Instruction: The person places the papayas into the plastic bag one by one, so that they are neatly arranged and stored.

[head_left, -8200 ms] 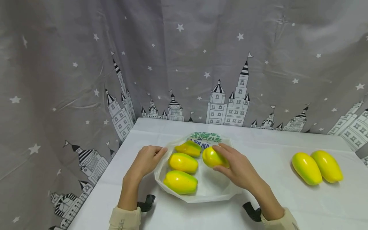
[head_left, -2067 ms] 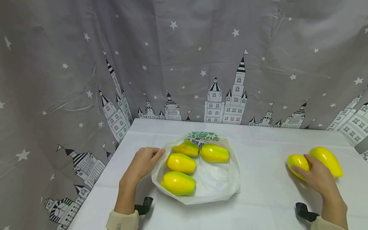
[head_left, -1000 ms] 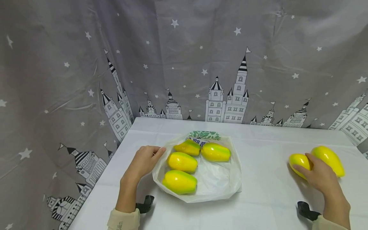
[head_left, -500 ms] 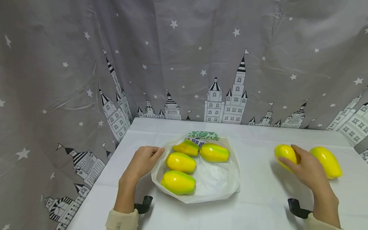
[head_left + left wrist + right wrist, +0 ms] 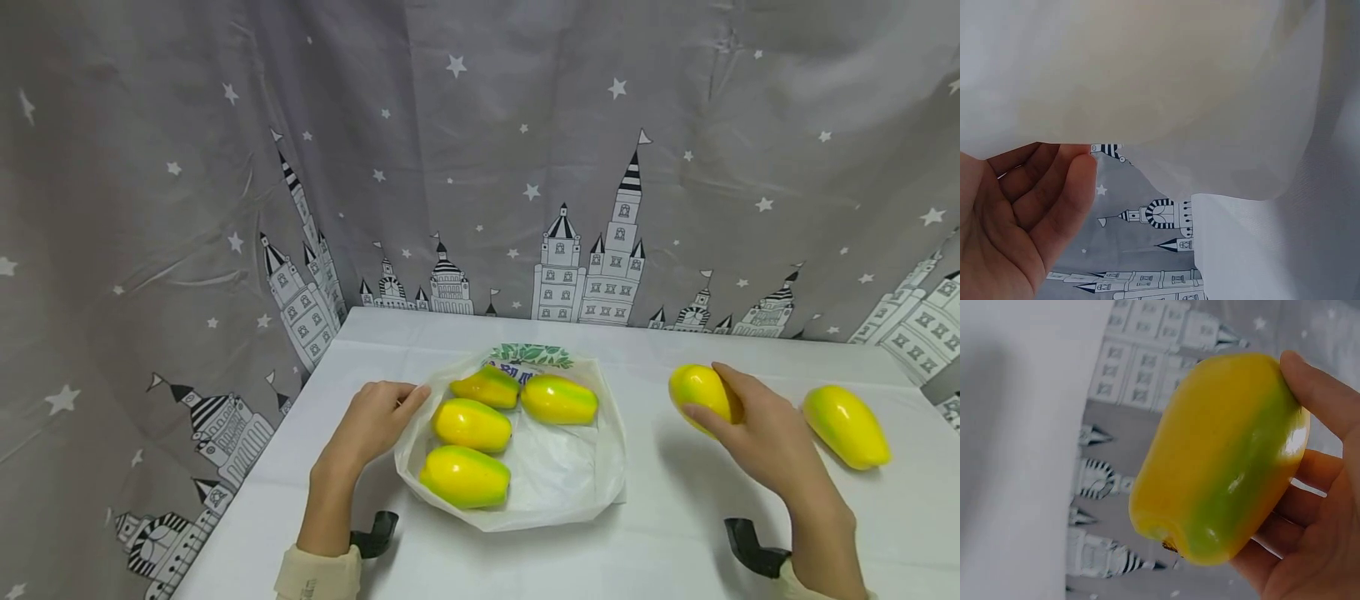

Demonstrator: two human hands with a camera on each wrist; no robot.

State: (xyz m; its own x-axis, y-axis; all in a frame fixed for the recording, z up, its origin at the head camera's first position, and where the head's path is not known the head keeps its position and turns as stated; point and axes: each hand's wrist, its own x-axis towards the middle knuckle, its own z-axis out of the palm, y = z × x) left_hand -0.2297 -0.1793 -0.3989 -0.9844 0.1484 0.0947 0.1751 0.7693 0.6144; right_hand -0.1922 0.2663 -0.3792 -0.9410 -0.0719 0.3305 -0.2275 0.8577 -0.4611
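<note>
My right hand [image 5: 765, 433] holds a glossy yellow-green papaya [image 5: 701, 398] above the table, to the right of the bag. In the right wrist view, thumb and fingers wrap one side of this papaya [image 5: 1216, 462], its stem end pointing down. At the left, my left hand [image 5: 375, 421] pinches the rim of a white plastic bag [image 5: 555, 475] lying with its mouth wide apart. The left wrist view has the thumb and fingers at the edge of the bag [image 5: 1147, 81]. Several papayas [image 5: 468, 475] lie inside, mostly along the bag's left and back.
One more papaya [image 5: 847, 427] lies on the white tablecloth [image 5: 675, 542] at the far right. Behind the table hangs a grey curtain [image 5: 465, 167] printed with castles and stars. Black wrist mounts [image 5: 378, 533] stick out beside both forearms.
My right hand has lifted one of the two papayas at the right and carried it leftward. Earlier it held another papaya over the bag, which now lies inside. My left hand stays at the rim.
</note>
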